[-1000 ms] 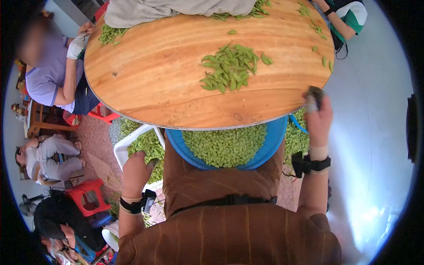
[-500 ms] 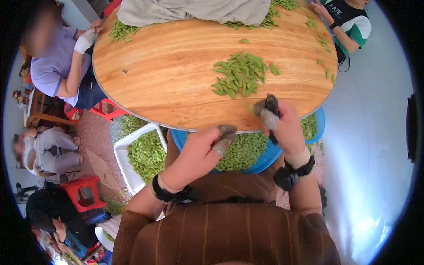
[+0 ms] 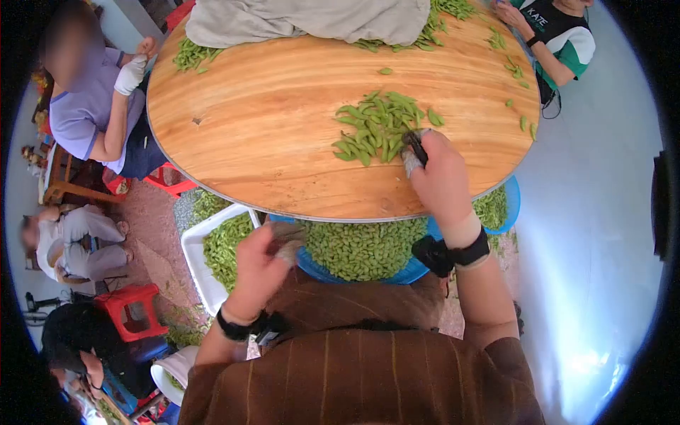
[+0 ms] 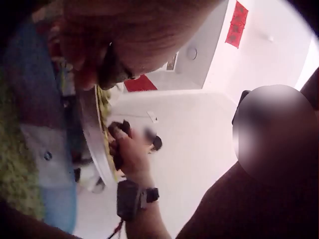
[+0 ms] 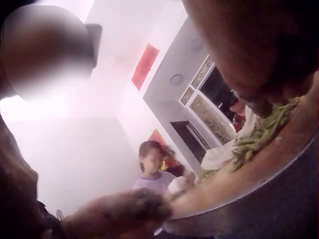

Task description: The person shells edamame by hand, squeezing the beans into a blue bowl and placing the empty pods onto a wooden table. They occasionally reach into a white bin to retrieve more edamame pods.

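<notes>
My right hand (image 3: pixel 445 180) reaches over the wooden tabletop (image 3: pixel 262 120), its fingertips at the near edge of a pile of green soybean pods (image 3: pixel 372 120). Grey and black wraps cover some of its fingers. Left of the blue basket (image 3: pixel 411 272) on my lap, my left hand (image 3: pixel 256 273) is held low with wrapped, blurred fingertips (image 3: pixel 287 244) close together. Shelled green soybeans (image 3: pixel 361 248) fill that basket. I cannot tell whether either hand pinches a pod. In the right wrist view, pods (image 5: pixel 261 139) lie beneath the right hand's dark, curled fingers.
A white tub (image 3: pixel 195 265) of green pieces stands at lower left, and a blue basin (image 3: pixel 515 205) at right. Grey cloth (image 3: pixel 304 21) covers more pods at the table's far side. One person (image 3: pixel 88 117) sits at left, another (image 3: pixel 563 49) at far right. Red stools (image 3: pixel 131 312) stand lower left.
The right hand came in from the table's right edge, passed near the left hand, then moved forward to the pods. My left hand rose to the table edge, then drew back leftward.
</notes>
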`<act>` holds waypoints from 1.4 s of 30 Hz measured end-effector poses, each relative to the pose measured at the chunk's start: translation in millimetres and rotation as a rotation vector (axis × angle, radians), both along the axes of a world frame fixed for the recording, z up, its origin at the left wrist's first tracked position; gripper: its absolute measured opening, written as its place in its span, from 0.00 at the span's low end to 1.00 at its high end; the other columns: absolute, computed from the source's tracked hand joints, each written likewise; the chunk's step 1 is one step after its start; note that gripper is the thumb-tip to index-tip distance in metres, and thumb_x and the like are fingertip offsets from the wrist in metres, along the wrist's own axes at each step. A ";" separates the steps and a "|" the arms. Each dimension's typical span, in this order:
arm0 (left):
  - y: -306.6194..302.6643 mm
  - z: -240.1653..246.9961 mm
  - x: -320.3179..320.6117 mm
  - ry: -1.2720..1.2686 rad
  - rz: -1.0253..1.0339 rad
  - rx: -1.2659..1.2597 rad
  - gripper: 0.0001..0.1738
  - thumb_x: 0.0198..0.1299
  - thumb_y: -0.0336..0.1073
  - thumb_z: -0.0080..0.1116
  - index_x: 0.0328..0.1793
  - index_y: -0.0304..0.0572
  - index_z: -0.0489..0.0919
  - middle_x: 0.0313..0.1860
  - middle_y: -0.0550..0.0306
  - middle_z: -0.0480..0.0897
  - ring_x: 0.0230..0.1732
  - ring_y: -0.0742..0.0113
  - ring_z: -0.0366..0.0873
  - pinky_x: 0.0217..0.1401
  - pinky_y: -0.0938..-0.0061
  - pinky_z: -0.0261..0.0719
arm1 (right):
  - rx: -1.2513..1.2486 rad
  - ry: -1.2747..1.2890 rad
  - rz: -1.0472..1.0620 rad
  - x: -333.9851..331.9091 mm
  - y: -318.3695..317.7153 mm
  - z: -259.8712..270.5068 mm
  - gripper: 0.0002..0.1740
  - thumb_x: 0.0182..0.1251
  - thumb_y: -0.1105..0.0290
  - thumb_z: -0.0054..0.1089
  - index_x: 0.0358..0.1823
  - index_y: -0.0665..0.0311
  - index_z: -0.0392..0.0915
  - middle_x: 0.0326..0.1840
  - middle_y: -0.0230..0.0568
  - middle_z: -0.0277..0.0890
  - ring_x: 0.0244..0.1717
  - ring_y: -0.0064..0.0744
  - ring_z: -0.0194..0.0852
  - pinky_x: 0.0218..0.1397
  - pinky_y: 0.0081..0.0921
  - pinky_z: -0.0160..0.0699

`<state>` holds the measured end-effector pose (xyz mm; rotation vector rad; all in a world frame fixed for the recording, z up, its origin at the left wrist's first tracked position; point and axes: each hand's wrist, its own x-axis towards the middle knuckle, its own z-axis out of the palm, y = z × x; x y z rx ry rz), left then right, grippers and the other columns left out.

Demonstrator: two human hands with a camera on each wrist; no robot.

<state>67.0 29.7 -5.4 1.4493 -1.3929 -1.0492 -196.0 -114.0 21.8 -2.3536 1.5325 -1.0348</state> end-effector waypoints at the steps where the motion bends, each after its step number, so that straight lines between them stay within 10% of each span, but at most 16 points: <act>1: 9.1 -1.4 16.0 -0.173 0.035 -0.064 0.17 0.56 0.24 0.57 0.53 0.34 0.76 0.36 0.53 0.81 0.30 0.70 0.78 0.31 0.77 0.77 | 0.002 -0.009 0.003 1.4 -3.1 -1.0 0.15 0.51 0.76 0.57 0.43 0.68 0.73 0.34 0.56 0.73 0.38 0.59 0.72 0.38 0.45 0.71; 7: 40.0 -1.7 57.8 -1.136 0.296 0.090 0.14 0.50 0.30 0.64 0.44 0.37 0.80 0.37 0.45 0.79 0.34 0.44 0.79 0.36 0.62 0.78 | 0.163 -0.171 -0.032 -2.8 3.2 2.2 0.08 0.53 0.76 0.60 0.35 0.68 0.75 0.28 0.52 0.75 0.29 0.51 0.75 0.33 0.40 0.72; 12: 6.4 22.7 17.2 -0.894 0.142 -0.285 0.18 0.47 0.30 0.64 0.46 0.37 0.78 0.43 0.43 0.78 0.38 0.44 0.79 0.39 0.60 0.78 | 0.506 -0.459 -0.042 -8.3 30.4 16.5 0.09 0.55 0.70 0.65 0.34 0.69 0.78 0.22 0.43 0.74 0.24 0.24 0.68 0.29 0.24 0.68; 21: -49.2 35.3 -83.6 -0.692 -0.343 -0.402 0.15 0.52 0.28 0.61 0.47 0.35 0.78 0.38 0.42 0.79 0.34 0.47 0.78 0.36 0.63 0.77 | 0.659 -0.521 0.094 -10.9 79.5 24.3 0.13 0.56 0.72 0.63 0.42 0.68 0.76 0.28 0.41 0.78 0.28 0.26 0.72 0.35 0.25 0.72; 24: -50.4 26.6 -83.2 -0.198 -0.272 -0.346 0.09 0.58 0.29 0.56 0.45 0.35 0.78 0.31 0.52 0.80 0.29 0.64 0.75 0.31 0.72 0.73 | 0.658 -0.553 0.145 -13.4 88.6 26.9 0.18 0.58 0.74 0.58 0.51 0.67 0.73 0.30 0.41 0.78 0.31 0.27 0.76 0.36 0.26 0.74; 26: -46.3 35.5 -81.4 0.321 -0.292 0.139 0.08 0.63 0.29 0.51 0.45 0.36 0.78 0.29 0.64 0.77 0.28 0.79 0.69 0.30 0.82 0.67 | 0.886 -0.534 0.204 -12.9 91.7 34.2 0.20 0.59 0.76 0.56 0.55 0.66 0.70 0.30 0.43 0.78 0.32 0.30 0.78 0.37 0.27 0.75; 30: -42.8 29.4 -79.5 0.324 -0.303 0.088 0.08 0.65 0.29 0.49 0.46 0.37 0.78 0.30 0.71 0.75 0.29 0.85 0.65 0.30 0.88 0.63 | 0.682 -0.423 0.326 -9.7 92.2 14.3 0.20 0.62 0.77 0.47 0.57 0.64 0.70 0.27 0.28 0.77 0.17 0.15 0.67 0.20 0.15 0.66; 37: -44.1 15.5 -77.1 0.139 -0.300 -0.034 0.09 0.64 0.28 0.50 0.47 0.36 0.78 0.31 0.64 0.78 0.33 0.79 0.72 0.35 0.83 0.70 | 0.754 -0.476 0.301 -8.9 92.9 18.2 0.20 0.63 0.74 0.50 0.57 0.64 0.71 0.28 0.27 0.76 0.17 0.13 0.65 0.19 0.14 0.64; 42: -47.0 16.1 -70.8 -0.258 -0.364 -0.351 0.05 0.62 0.29 0.53 0.39 0.34 0.76 0.29 0.61 0.79 0.28 0.69 0.74 0.32 0.73 0.74 | 1.227 -0.883 0.389 -19.1 88.6 13.3 0.14 0.63 0.77 0.49 0.50 0.62 0.73 0.26 0.27 0.72 0.21 0.15 0.65 0.19 0.14 0.62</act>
